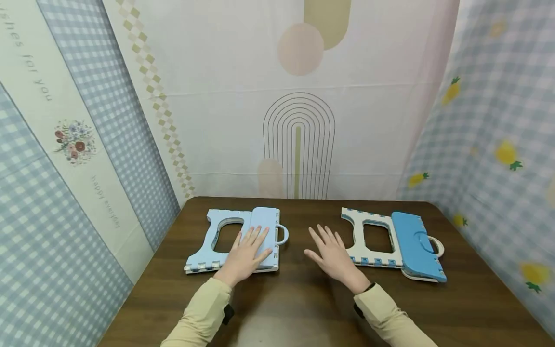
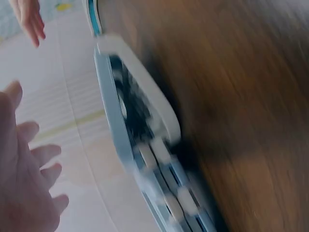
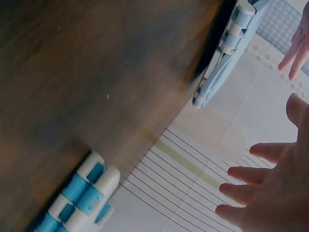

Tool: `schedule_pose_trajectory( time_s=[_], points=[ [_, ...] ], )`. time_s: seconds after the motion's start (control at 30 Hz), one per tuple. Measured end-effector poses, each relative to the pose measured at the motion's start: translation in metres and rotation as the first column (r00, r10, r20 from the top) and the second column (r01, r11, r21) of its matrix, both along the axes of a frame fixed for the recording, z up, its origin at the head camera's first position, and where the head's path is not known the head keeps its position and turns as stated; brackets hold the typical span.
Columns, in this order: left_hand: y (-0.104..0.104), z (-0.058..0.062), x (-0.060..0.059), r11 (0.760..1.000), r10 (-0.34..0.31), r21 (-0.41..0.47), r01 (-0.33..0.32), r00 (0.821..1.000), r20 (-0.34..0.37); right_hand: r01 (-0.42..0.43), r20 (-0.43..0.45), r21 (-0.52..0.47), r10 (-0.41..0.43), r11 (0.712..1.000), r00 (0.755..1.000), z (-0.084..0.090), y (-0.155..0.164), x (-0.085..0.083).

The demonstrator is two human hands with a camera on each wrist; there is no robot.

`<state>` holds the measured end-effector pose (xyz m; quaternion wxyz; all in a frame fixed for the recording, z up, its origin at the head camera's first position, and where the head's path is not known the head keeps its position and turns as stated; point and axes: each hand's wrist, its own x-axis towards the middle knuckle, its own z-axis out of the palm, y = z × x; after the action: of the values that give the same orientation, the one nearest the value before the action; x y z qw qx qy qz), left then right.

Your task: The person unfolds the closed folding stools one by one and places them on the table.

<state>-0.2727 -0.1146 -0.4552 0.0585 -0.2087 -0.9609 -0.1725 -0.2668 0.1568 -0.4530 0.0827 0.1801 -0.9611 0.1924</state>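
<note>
Head view shows two folded stools lying flat on the brown bench (image 1: 295,308), both toward its far edge. The pale stool (image 1: 236,238) lies near the far left corner, its handle pointing to the middle; the blue stool (image 1: 396,243) lies toward the far right corner, its blue seat panel on the right side. The left hand (image 1: 247,255) rests flat on the pale stool's seat panel, fingers straight and spread, holding nothing in a closed grip. The right hand (image 1: 331,255) is out over the bare bench between the two stools, fingers splayed and empty, just beside the blue stool's white leg frame but apart from it as far as I can tell. The left wrist view, blurred, shows the pale stool (image 2: 140,145) edge-on against the bench, with the open left hand (image 2: 24,183) near it. The right wrist view shows the open right hand (image 3: 270,188) and a corner of the blue stool (image 3: 84,193). My judgement: the work is at its start, with both stools folded; the next move calls for curling fingers round a stool's edge or handle to lift it.
</note>
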Motion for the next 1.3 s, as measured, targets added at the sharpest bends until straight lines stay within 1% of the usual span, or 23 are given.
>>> schedule_pose_trajectory(
  time_s=[0.07, 0.1, 0.17, 0.23, 0.3, 0.37, 0.43, 0.47, 0.53, 0.63, 0.67, 0.7, 0.77, 0.83, 0.9, 0.97, 1.03, 1.1, 1.13, 1.2, 1.23, 1.3],
  points=[
    [-0.005, 0.001, -0.003, 1.000, -0.017, 0.011, 0.016, 1.000, 0.020, -0.014, 0.034, -0.060, 0.016, 0.998, 0.999, -0.001, -0.001, -0.002],
    [-0.008, 0.001, -0.005, 1.000, -0.021, 0.013, 0.021, 0.999, 0.030, -0.021, 0.056, -0.111, 0.028, 0.994, 0.998, -0.001, -0.001, -0.004],
    [-0.016, 0.002, -0.007, 0.999, -0.032, 0.020, 0.031, 0.998, 0.052, -0.018, 0.109, -0.213, 0.043, 0.977, 0.993, -0.002, -0.004, -0.010],
    [-0.026, 0.002, -0.010, 0.999, -0.037, 0.035, 0.034, 0.996, 0.078, -0.007, 0.170, -0.330, 0.067, 0.944, 0.983, -0.003, -0.007, -0.019],
    [-0.036, 0.003, -0.013, 0.998, -0.038, 0.052, 0.033, 0.994, 0.101, 0.021, 0.217, -0.418, 0.077, 0.908, 0.973, -0.005, -0.011, -0.028],
    [-0.047, 0.003, -0.015, 0.997, -0.035, 0.074, 0.026, 0.993, 0.116, 0.063, 0.266, -0.474, 0.074, 0.878, 0.961, -0.006, -0.017, -0.038],
    [-0.056, 0.004, -0.018, 0.995, -0.033, 0.094, 0.021, 0.992, 0.126, 0.116, 0.324, -0.525, 0.072, 0.843, 0.943, -0.004, -0.021, -0.047],
    [-0.060, 0.004, -0.019, 0.995, -0.030, 0.099, 0.017, 0.991, 0.131, 0.148, 0.360, -0.551, 0.074, 0.821, 0.930, 0.001, -0.024, -0.047],
    [-0.065, 0.004, -0.020, 0.995, -0.026, 0.104, 0.011, 0.989, 0.146, 0.208, 0.421, -0.605, 0.087, 0.768, 0.903, 0.004, -0.028, -0.053],
    [-0.069, 0.002, -0.020, 0.996, -0.015, 0.086, 0.001, 0.986, 0.164, 0.284, 0.491, -0.675, 0.127, 0.681, 0.862, 0.004, -0.031, -0.058],
    [-0.071, 0.000, -0.020, 0.997, -0.013, 0.083, -0.001, 0.986, 0.167, 0.303, 0.503, -0.693, 0.138, 0.654, 0.853, 0.003, -0.033, -0.060],
    [-0.072, -0.001, -0.019, 0.997, -0.010, 0.079, -0.004, 0.985, 0.173, 0.320, 0.511, -0.710, 0.146, 0.628, 0.847, -0.004, -0.033, -0.065],
    [-0.073, -0.004, -0.018, 0.998, -0.003, 0.069, -0.009, 0.984, 0.179, 0.348, 0.527, -0.733, 0.165, 0.585, 0.834, -0.009, -0.036, -0.069],
    [-0.075, -0.006, -0.017, 0.997, 0.004, 0.074, -0.018, 0.982, 0.190, 0.371, 0.536, -0.760, 0.191, 0.534, 0.822, -0.013, -0.039, -0.072],
    [-0.077, -0.007, -0.015, 0.997, 0.010, 0.078, -0.025, 0.980, 0.196, 0.399, 0.549, -0.784, 0.230, 0.475, 0.804, -0.015, -0.043, -0.076],
    [-0.078, -0.009, -0.015, 0.996, 0.011, 0.082, -0.029, 0.978, 0.208, 0.430, 0.558, -0.807, 0.286, 0.404, 0.779, -0.016, -0.046, -0.079],
    [-0.078, -0.009, -0.015, 0.996, 0.010, 0.083, -0.029, 0.975, 0.221, 0.476, 0.571, -0.817, 0.338, 0.325, 0.748, -0.015, -0.049, -0.081],
    [-0.078, -0.011, -0.015, 0.997, 0.014, 0.077, -0.032, 0.973, 0.230, 0.533, 0.591, -0.806, 0.369, 0.256, 0.717, -0.014, -0.051, -0.083],
    [-0.077, -0.012, -0.016, 0.997, 0.018, 0.073, -0.036, 0.972, 0.235, 0.559, 0.600, -0.798, 0.378, 0.225, 0.705, -0.014, -0.053, -0.084],
    [-0.077, -0.013, -0.017, 0.997, 0.026, 0.068, -0.044, 0.970, 0.240, 0.607, 0.625, -0.774, 0.374, 0.181, 0.685, -0.018, -0.056, -0.089],
    [-0.076, -0.014, -0.018, 0.997, 0.030, 0.065, -0.047, 0.970, 0.242, 0.626, 0.631, -0.764, 0.378, 0.155, 0.677, -0.023, -0.056, -0.095],
    [-0.075, -0.016, -0.019, 0.997, 0.030, 0.063, -0.047, 0.969, 0.246, 0.655, 0.644, -0.746, 0.379, 0.117, 0.665, -0.037, -0.058, -0.107]
  ],
)
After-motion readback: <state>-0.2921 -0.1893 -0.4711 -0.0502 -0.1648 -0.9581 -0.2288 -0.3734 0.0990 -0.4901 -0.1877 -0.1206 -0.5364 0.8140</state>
